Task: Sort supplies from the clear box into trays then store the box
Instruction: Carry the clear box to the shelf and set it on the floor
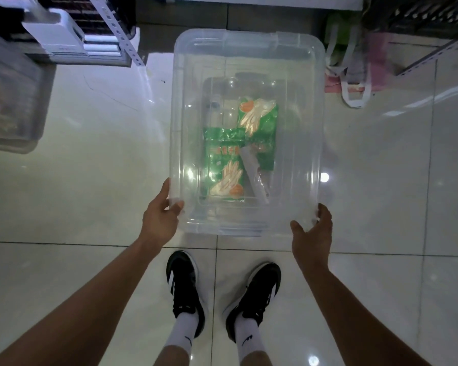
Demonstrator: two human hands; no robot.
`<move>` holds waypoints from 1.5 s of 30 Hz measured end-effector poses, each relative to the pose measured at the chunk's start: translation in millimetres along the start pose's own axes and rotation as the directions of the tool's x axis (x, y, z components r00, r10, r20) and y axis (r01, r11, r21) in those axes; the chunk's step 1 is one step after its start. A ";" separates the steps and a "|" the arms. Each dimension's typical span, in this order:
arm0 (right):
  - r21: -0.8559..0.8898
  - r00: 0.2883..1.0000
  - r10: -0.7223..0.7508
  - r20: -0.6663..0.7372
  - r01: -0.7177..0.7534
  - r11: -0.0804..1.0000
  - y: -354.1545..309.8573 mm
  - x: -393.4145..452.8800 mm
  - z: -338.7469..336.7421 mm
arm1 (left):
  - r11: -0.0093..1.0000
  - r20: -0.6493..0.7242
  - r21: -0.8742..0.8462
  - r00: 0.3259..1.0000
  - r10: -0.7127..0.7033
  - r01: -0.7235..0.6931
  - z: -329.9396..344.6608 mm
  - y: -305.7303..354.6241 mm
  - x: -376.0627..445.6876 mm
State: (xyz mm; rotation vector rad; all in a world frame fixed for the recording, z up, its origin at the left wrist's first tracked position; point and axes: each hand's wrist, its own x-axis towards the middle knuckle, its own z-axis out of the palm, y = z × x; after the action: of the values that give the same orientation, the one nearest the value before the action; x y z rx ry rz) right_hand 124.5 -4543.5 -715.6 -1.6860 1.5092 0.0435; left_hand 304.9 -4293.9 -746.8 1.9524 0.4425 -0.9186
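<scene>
The clear plastic box [249, 46] is in the middle of the head view, above the white tiled floor. Inside it lie two green packs of gloves [226, 165] and a clear plastic packet [257, 178]. My left hand [160, 215] grips the box's near left corner, thumb over the rim. At the near right corner is my right hand [313, 231], its fingers curled against the box's side and its thumb spread below the rim.
A grey storage bin [13, 101] stands at the left. A metal shelf post [117, 30] and white items are at the back left. Bags [354, 77] lie at the back right beside another rack. My two black shoes [220, 294] are below the box.
</scene>
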 end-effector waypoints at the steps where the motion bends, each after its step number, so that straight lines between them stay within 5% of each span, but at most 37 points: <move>1: -0.001 1.000 0.011 0.000 -0.011 1.000 1.8 0.6 -1.7 | 1.000 -0.005 0.006 1.000 -0.001 0.001 0.8 0.0 0.5; 5: 0.066 0.999 0.050 -0.005 -0.049 0.997 2.2 3.7 -0.9 | 0.999 -0.043 0.037 0.999 -0.022 0.023 6.0 6.2 -2.3; 8: 0.237 0.977 0.209 0.032 -0.210 0.948 4.1 2.1 7.4 | 0.987 -0.085 -0.104 0.988 -0.130 0.121 13.7 2.4 -13.5; 12: 0.575 0.852 0.409 0.326 -0.522 0.629 12.2 -2.8 24.8 | 0.870 -0.044 -0.422 0.953 -0.299 0.253 39.3 -10.3 -36.9; 14: 0.557 0.792 0.404 0.458 -0.610 0.563 12.4 -8.5 32.1 | 0.791 0.020 -0.537 0.942 -0.336 0.293 55.6 -16.8 -45.4; 19: 0.423 0.729 0.405 0.552 -0.664 0.617 16.5 -16.2 42.4 | 0.662 0.169 -0.619 0.895 -0.412 0.422 81.8 -18.8 -55.1; 27: 0.444 0.706 0.466 0.534 -0.703 0.555 18.0 -23.9 41.6 | 0.695 0.272 -0.500 0.856 -0.440 0.516 79.8 -17.2 -65.8; 33: 0.531 0.689 0.470 0.551 -0.724 0.439 7.3 -31.0 36.3 | 0.684 0.159 -0.532 0.852 -0.499 0.499 80.7 -10.2 -72.9; 40: 0.367 0.629 0.578 0.520 -0.776 0.513 3.6 -38.6 21.3 | 0.669 0.198 -0.470 0.807 -0.557 0.576 71.2 -17.8 -78.8; 42: 0.330 0.725 0.603 0.332 -0.689 0.646 8.4 -35.6 13.7 | 0.671 0.220 -0.451 0.802 -0.555 0.588 64.8 -19.5 -78.5; 44: 0.048 0.922 0.373 0.101 -0.379 0.924 14.5 -31.7 4.3 | 0.691 0.217 -0.426 0.807 -0.548 0.584 58.5 -19.8 -77.2; 45: -0.069 0.969 0.225 0.100 -0.218 0.973 16.9 -31.4 1.8 | 0.702 0.211 -0.414 0.811 -0.546 0.580 55.8 -19.0 -76.8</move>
State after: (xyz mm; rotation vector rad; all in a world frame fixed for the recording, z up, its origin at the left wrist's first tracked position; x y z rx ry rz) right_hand 102.8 -4515.8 -709.2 -1.5268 1.6212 0.2947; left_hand 218.8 -4327.2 -717.8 1.3402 1.1578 -1.1319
